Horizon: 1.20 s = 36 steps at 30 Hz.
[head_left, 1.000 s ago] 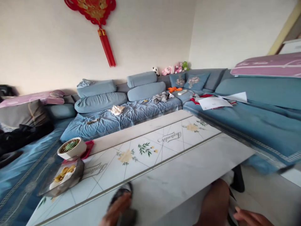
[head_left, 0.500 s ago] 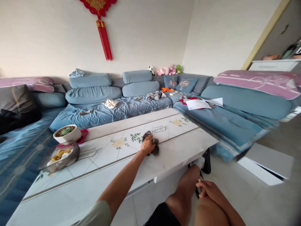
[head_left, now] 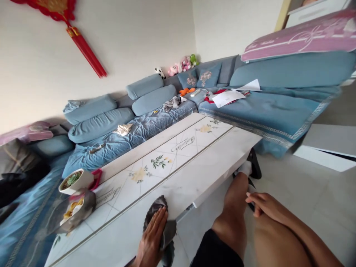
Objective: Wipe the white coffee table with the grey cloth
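In the head view, the left hand lies between six and seven o'clock, its fingers straight and laid flat over a dark cloth at the near edge of the bench; at four o'clock the right hand rests by a knee, its fingers loosely curled, and whether they grasp anything cannot be told; a see-through box sits at eight o'clock, just beside a potted succulent
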Each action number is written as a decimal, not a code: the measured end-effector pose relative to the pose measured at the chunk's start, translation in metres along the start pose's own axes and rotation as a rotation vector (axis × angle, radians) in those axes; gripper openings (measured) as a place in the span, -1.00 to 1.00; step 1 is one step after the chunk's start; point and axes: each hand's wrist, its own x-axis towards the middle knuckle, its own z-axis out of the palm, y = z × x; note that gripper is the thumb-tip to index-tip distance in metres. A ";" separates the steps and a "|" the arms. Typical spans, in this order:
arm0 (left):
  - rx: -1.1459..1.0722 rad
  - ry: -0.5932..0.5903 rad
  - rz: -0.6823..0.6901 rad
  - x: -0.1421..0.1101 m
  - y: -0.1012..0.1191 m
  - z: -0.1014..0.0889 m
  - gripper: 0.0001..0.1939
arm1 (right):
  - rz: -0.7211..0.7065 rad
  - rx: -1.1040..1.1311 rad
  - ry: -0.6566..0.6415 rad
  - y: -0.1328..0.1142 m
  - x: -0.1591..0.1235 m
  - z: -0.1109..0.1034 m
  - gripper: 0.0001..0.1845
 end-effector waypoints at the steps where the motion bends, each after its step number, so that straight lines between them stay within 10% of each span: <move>1: 0.012 -0.008 0.009 0.012 0.007 0.009 0.58 | 0.009 -0.011 -0.012 -0.002 0.001 0.001 -0.01; 4: 0.054 -0.035 0.084 0.090 0.050 0.044 0.55 | 0.027 -0.054 -0.043 -0.013 0.000 0.004 0.04; 8: 0.127 -0.054 0.189 0.237 0.137 0.081 -0.11 | 0.058 -0.100 -0.047 -0.025 -0.004 0.008 0.02; 11: 0.075 -0.075 0.219 0.323 0.191 0.084 -0.34 | 0.035 -0.104 -0.035 -0.030 -0.008 0.010 -0.03; 14: -0.050 -0.134 0.249 0.355 0.208 0.065 -0.28 | 0.041 -0.107 0.003 -0.036 -0.013 0.011 -0.06; 18: -0.197 -0.220 0.253 0.300 0.162 0.029 -0.14 | 0.041 -0.057 0.029 -0.042 -0.020 0.010 -0.03; 24: -0.321 -0.100 0.055 0.086 -0.002 -0.020 0.01 | -0.001 -0.009 0.066 -0.032 -0.018 0.012 -0.01; 27: -0.276 0.038 -0.212 0.032 -0.074 -0.046 -0.25 | 0.006 0.004 0.036 -0.027 -0.015 0.010 -0.09; 31: -0.252 0.125 -0.459 0.096 -0.099 -0.055 -0.33 | 0.054 0.004 -0.018 -0.029 -0.012 0.005 -0.10; 36: -0.252 0.068 -0.531 0.299 -0.030 -0.028 -0.48 | 0.029 -0.020 -0.049 -0.035 -0.015 0.003 -0.20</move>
